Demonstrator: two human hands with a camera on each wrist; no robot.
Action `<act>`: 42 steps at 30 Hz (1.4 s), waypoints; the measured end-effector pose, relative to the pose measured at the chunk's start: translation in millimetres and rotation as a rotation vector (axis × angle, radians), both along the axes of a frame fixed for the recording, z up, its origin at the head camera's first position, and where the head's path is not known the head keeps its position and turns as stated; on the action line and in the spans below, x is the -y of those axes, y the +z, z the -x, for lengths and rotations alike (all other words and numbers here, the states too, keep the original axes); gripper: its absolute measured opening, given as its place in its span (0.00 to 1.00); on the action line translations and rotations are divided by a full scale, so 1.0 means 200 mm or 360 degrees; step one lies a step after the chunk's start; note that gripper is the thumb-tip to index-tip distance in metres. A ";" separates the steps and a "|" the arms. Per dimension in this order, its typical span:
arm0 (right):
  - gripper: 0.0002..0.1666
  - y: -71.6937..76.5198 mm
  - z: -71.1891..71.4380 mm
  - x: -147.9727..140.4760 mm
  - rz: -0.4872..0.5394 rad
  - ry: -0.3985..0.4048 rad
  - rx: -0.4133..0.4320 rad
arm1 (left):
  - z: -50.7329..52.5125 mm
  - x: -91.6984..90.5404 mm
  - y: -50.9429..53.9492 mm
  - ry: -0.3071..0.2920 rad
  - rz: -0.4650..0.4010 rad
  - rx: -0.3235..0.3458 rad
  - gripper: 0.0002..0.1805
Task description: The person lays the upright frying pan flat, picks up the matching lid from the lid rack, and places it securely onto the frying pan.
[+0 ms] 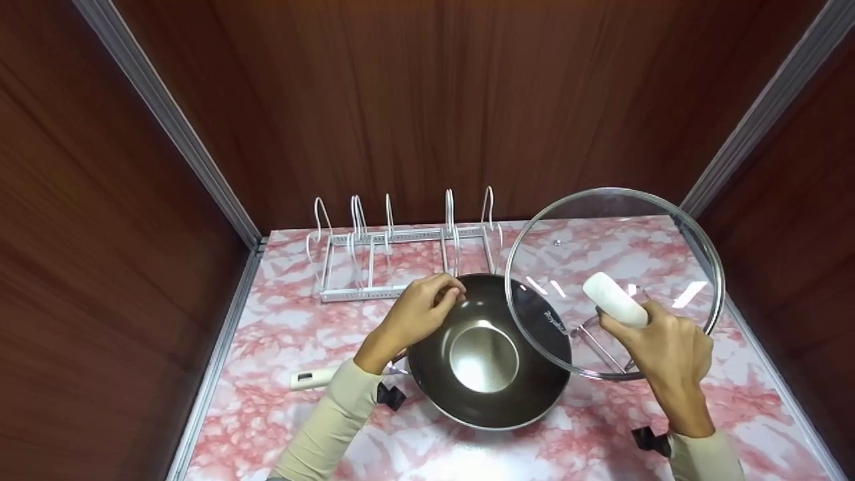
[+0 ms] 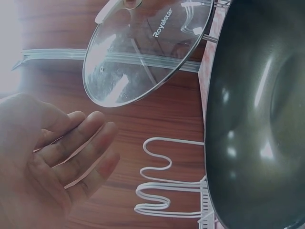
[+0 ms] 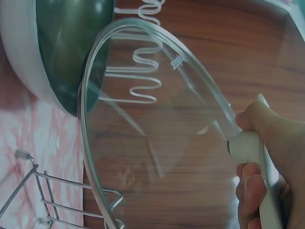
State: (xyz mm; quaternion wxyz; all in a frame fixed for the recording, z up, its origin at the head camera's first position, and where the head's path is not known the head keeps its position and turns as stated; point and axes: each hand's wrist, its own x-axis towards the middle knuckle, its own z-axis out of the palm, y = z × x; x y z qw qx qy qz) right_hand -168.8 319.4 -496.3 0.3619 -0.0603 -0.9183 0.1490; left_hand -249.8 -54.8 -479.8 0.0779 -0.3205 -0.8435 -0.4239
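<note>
In my right hand [image 1: 668,344] is the pale handle [image 1: 614,299] of a round glass lid [image 1: 614,227], gripped between curled fingers and thumb. The lid is raised and tilted, overlapping the right edge of a dark wok [image 1: 484,361] in the head view. The wok sits on the table with its cream handle [image 1: 312,379] pointing left. Over the wok's upper left rim hovers my left hand [image 1: 417,307], its fingers loosely bent. The left wrist view shows that hand [image 2: 62,157] holding nothing, apart from the wok.
A white wire rack [image 1: 361,292] with several upright loops stands behind the wok. A metal wire rack [image 3: 62,195] stands on the right, seen partly through the lid in the head view. Brown wood-grain panels [image 1: 414,113] enclose the marbled pink and white table [image 1: 267,334].
</note>
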 end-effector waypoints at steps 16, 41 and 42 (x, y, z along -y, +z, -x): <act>0.30 -0.02 -0.01 0.02 -0.0003 0.0034 0.0097 | 0.00 0.14 -0.06 0.0097 0.0022 0.0052 0.08; 0.29 -0.04 0.01 0.04 0.0065 0.0085 0.0252 | -0.06 0.39 -0.23 0.0215 0.0215 0.0088 0.04; 0.29 -0.04 0.01 0.05 0.0061 0.0090 0.0257 | -0.06 0.39 -0.24 0.0222 0.0224 0.0096 0.04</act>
